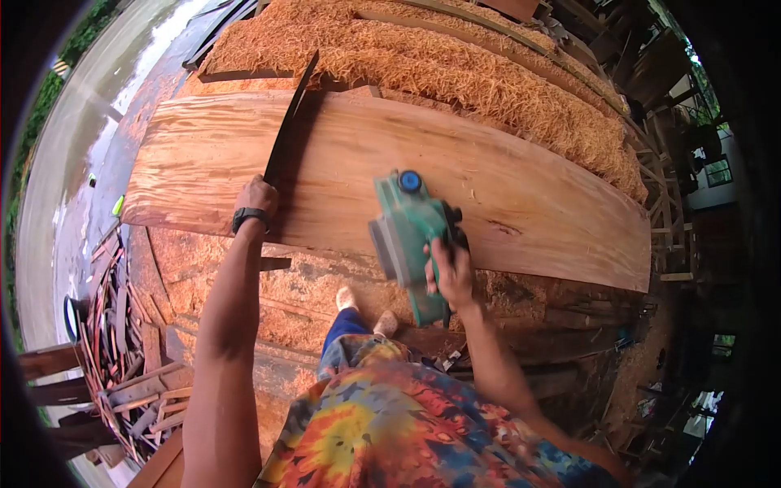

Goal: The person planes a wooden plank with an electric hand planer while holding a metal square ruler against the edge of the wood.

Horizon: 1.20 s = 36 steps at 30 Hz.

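A wide wooden plank (561, 203) lies across in front of me, its grain showing in wavy bands. My left hand (257, 200), with a dark band at the wrist, is closed around the near end of a long dark flat bar (293, 118). That bar reaches over the plank to beyond its far edge. In my right hand (452, 275) I grip the handle of a green electric hand planer (419, 232). The planer is slightly blurred and overlaps the plank's near edge; whether its sole touches the wood I cannot tell.
Curly wood shavings (455, 69) are heaped beyond the plank. Offcuts (134, 358) lie piled at the lower left. My feet (346, 298) stand on ground strewn with shavings. Dark timber structures (667, 195) rise on the right; a wet paved strip (61, 187) runs along the left.
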### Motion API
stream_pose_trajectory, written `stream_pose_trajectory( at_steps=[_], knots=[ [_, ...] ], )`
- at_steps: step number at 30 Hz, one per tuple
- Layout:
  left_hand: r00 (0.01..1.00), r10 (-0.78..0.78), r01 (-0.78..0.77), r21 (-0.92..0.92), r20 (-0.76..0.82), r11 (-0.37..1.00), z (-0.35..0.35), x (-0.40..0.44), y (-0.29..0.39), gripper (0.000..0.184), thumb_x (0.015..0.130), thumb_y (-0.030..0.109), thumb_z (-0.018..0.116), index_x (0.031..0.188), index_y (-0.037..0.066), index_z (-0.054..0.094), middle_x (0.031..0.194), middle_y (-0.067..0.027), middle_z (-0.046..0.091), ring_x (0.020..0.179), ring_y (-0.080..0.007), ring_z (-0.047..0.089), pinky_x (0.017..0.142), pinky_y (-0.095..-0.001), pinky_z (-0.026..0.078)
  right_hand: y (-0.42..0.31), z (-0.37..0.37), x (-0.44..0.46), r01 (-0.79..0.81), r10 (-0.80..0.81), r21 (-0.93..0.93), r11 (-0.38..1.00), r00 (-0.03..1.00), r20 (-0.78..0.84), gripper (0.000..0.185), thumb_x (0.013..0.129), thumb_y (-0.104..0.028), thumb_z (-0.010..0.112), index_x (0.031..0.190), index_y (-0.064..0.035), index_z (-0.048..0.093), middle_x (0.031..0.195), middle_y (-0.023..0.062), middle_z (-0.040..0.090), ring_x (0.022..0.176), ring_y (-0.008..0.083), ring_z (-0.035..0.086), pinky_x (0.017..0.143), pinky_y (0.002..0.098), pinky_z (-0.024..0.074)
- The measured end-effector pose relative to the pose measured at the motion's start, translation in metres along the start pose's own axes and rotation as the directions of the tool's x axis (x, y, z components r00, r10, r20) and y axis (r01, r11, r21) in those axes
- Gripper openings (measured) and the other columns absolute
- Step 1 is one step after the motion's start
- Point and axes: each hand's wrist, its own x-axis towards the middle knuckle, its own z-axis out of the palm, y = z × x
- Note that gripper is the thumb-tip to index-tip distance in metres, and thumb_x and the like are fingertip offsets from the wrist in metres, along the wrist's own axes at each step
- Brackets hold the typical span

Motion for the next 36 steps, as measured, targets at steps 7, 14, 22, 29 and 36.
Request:
stream_pose_trajectory(
  at_steps=[7,14,22,29,36],
  knots=[
    [0.999,-0.036,0.036,0.014,0.012,0.999,-0.004,-0.001,0.000,0.037,0.091,0.024,0.045,0.115,0.004,0.065,0.116,-0.0270,0.066,0.112,-0.0448,0.062,0.096,-0.0521,0.050,-0.020,0.011,0.038,-0.043,0.043,-0.029,0.999,0.999,0.016,0.049,0.101,-0.052,0.053,0.097,-0.0029,0.056,0.058,0.0018,0.049,0.042,0.0096,0.044,0.040,0.0262,0.0384],
    [0.998,-0.069,0.069,0.043,-0.005,0.997,0.002,-0.001,0.003,0.036,0.093,0.024,0.044,0.115,0.006,0.065,0.117,-0.0257,0.067,0.111,-0.0441,0.063,0.095,-0.0516,0.051,-0.055,0.052,0.218,0.142,-0.143,-0.049,0.989,0.990,-0.012,0.052,0.096,-0.053,0.060,0.078,-0.0055,0.058,0.052,0.0036,0.053,0.039,0.0131,0.051,0.036,0.0303,0.0409],
    [0.997,-0.075,0.075,0.033,-0.018,0.997,-0.010,-0.010,0.013,0.038,0.096,0.033,0.044,0.117,0.010,0.065,0.120,-0.0236,0.066,0.114,-0.0441,0.061,0.096,-0.0519,0.050,-0.074,0.057,0.257,0.015,-0.015,0.006,1.000,0.994,0.104,0.064,0.092,-0.068,0.055,0.089,-0.0048,0.055,0.062,0.0038,0.051,0.044,0.0132,0.048,0.042,0.0303,0.0429],
    [1.000,-0.019,0.020,0.043,-0.013,0.999,0.007,0.007,-0.007,0.039,0.094,0.028,0.045,0.118,0.003,0.063,0.118,-0.0279,0.065,0.113,-0.0453,0.061,0.098,-0.0518,0.048,-0.033,0.006,0.095,0.013,-0.009,-0.058,0.998,0.997,0.072,0.050,0.102,-0.053,0.049,0.092,-0.0051,0.056,0.055,0.0012,0.050,0.040,0.0112,0.045,0.039,0.0283,0.0390],
    [0.999,-0.037,0.037,-0.001,0.033,0.999,-0.008,-0.002,0.000,0.036,0.091,0.025,0.048,0.113,0.001,0.062,0.117,-0.0297,0.065,0.110,-0.0463,0.062,0.096,-0.0529,0.049,-0.006,-0.025,0.002,-0.071,0.071,-0.004,0.997,0.996,0.049,0.049,0.104,-0.048,0.049,0.101,0.0000,0.058,0.059,0.0018,0.051,0.046,0.0097,0.048,0.044,0.0248,0.0397]
  ],
)
